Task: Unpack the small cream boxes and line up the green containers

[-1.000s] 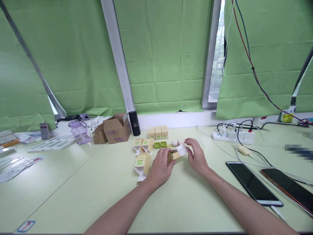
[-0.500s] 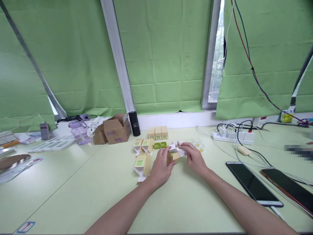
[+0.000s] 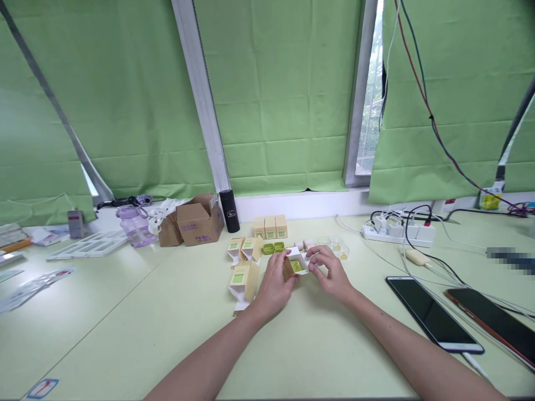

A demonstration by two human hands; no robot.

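Observation:
My left hand (image 3: 276, 280) is closed around the left side of a small cardboard box (image 3: 288, 269), tan outside and white inside. Its top faces me, open, and a yellow-green item (image 3: 296, 266) shows inside. At the box's right edge, the bent fingers and thumb of my right hand (image 3: 330, 271) grip the white flap. Just behind stands a green two-part case (image 3: 273, 248), with small pinkish items (image 3: 304, 244) and a clear tray (image 3: 336, 247) to its right. Several similar boxes (image 3: 244, 278) with green windows and open flaps sit left of my left hand.
Three closed tan boxes (image 3: 270, 226) stand near the wall. Behind on the left are a black tumbler (image 3: 229, 211), a brown carton (image 3: 200, 225) and a purple bottle (image 3: 136, 227). A power strip (image 3: 399, 233), cables and two phones (image 3: 434, 313) lie on the right.
The box's front flap has moved aside, so the yellow-green item inside shows more. My right fingers have shifted slightly along the right flap. Another person's hand has left the far left.

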